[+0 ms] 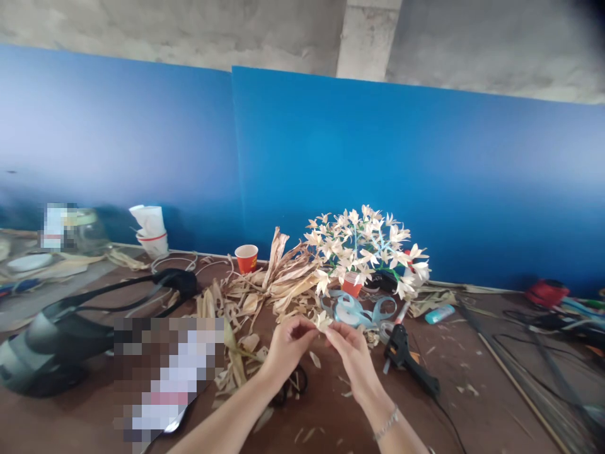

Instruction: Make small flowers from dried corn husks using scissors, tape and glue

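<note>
- Fingertip grip on both sides: the left hand [293, 343] and the right hand [348, 347] pinch one small pale flower [323, 321], held on the near side of the flower bunch [368, 256]. Too hard a squeeze could split its petals, which look thin and dry; too light a one could let it drop.
- Below the hands, nearer than the bunch, the tabletop [328, 407] carries loose pale scraps. A dropped flower could be lost among them, being much the same colour.
- Nearer than the bunch and to its right lies a glue gun [405, 358], just beside the right hand. Whether it is hot cannot be told; if so, a sideways sweep could cause a burn, and an arm catching its cord could drag it.
- Right in front of the bunch, blue ribbon [362, 315] lies in loose loops that a finger could hook.
- Left of the bunch, dry husks [293, 287] lie heaped; a brushing sleeve could scatter them.
- Under the bunch stands a red paper cup [350, 285]. The wide spread above looks top-heavy, so a knock could tip it.
</note>
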A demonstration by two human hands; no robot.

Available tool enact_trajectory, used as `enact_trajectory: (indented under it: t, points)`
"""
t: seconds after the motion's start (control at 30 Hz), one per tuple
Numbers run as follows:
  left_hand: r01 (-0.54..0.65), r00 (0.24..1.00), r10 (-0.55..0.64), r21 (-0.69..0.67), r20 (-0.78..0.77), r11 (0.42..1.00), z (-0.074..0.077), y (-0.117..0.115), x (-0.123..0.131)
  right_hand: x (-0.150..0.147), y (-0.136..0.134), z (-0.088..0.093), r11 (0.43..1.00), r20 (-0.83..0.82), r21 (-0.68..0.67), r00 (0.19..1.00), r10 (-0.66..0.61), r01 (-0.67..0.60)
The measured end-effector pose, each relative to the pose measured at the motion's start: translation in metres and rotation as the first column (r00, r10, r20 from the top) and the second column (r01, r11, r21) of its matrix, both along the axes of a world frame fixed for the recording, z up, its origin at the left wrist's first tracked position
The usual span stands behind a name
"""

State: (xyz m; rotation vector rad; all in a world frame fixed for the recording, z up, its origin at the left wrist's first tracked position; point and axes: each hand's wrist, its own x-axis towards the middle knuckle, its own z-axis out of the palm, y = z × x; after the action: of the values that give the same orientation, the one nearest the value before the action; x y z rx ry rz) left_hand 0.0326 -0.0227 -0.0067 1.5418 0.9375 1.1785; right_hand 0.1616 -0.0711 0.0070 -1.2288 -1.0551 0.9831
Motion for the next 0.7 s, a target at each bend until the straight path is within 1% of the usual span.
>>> enact_trajectory:
  t: [0.1,0.17,0.23,0.27,0.3,0.33,0.37,0.4,0.43,0.47,0.5,0.53,0.57,0.6,0.63,0.67,0.7]
  points:
    - [0.008,0.998,-0.003,-0.068,0.070,0.998,-0.002,0.002,0.001,0.000,0.001,0.000,0.999,0.067,0.013,0.997,-0.033,0.032]
    - [0.012,0.994,0.000,-0.108,0.105,0.994,-0.004,0.003,0.001,0.004,0.003,0.002,0.998,0.133,0.044,0.989,-0.056,0.050]
    - [0.010,0.992,0.009,-0.147,0.128,0.989,-0.005,0.004,0.001,0.016,0.002,0.007,0.996,0.248,0.066,0.966,-0.072,0.057]
    - [0.011,0.991,0.012,-0.169,0.137,0.986,-0.004,0.003,0.001,0.026,0.000,0.012,0.995,0.333,0.059,0.938,-0.093,0.078]
    - [0.014,0.989,0.014,-0.193,0.146,0.981,-0.004,0.003,0.000,0.037,-0.003,0.016,0.995,0.464,0.034,0.880,-0.097,0.091]
    - [0.020,0.987,0.015,-0.215,0.158,0.976,-0.003,0.003,0.000,0.051,-0.008,0.021,0.991,0.615,0.008,0.781,-0.111,0.134]
    - [0.028,0.985,0.013,-0.234,0.171,0.972,-0.002,0.002,0.000,0.067,-0.014,0.026,0.977,0.746,-0.020,0.654,-0.126,0.212]
    - [0.038,0.982,0.009,-0.247,0.186,0.968,-0.001,0.002,0.000,0.082,-0.021,0.030,0.950,0.841,-0.061,0.528,-0.117,0.307]
    - [0.046,0.980,0.006,-0.254,0.201,0.966,0.000,0.002,0.000,0.096,-0.027,0.033,0.916,0.899,-0.109,0.432,-0.075,0.386]
    - [0.053,0.977,0.003,-0.257,0.213,0.965,0.000,0.001,0.000,0.108,-0.033,0.035,0.880,0.926,-0.143,0.374,-0.043,0.454]
    - [0.060,0.975,-0.001,-0.257,0.223,0.965,0.001,0.001,0.000,0.116,-0.038,0.035,0.853,0.941,-0.153,0.338,-0.028,0.498]
    - [0.066,0.973,-0.005,-0.260,0.230,0.963,0.002,0.001,0.000,0.120,-0.041,0.034,0.848,0.947,-0.129,0.319,-0.048,0.513]
    - [0.074,0.972,-0.010,-0.267,0.234,0.961,0.002,0.000,0.001,0.120,-0.043,0.033,0.864,0.942,-0.077,0.321,-0.100,0.497]
    - [0.086,0.972,-0.019,-0.277,0.235,0.957,0.003,0.000,0.001,0.115,-0.042,0.030,0.895,0.924,0.002,0.342,-0.173,0.447]
    - [0.099,0.972,-0.030,-0.288,0.234,0.953,0.003,-0.001,0.002,0.106,-0.040,0.028,0.932,0.895,0.092,0.380,-0.231,0.351]
    - [0.116,0.971,-0.045,-0.296,0.235,0.948,0.002,-0.001,0.002,0.094,-0.036,0.025,0.961,0.869,0.167,0.428,-0.250,0.221]
    - [0.136,0.969,-0.064,-0.297,0.240,0.945,0.002,-0.002,0.002,0.080,-0.032,0.024,0.964,0.847,0.238,0.460,-0.266,0.120]
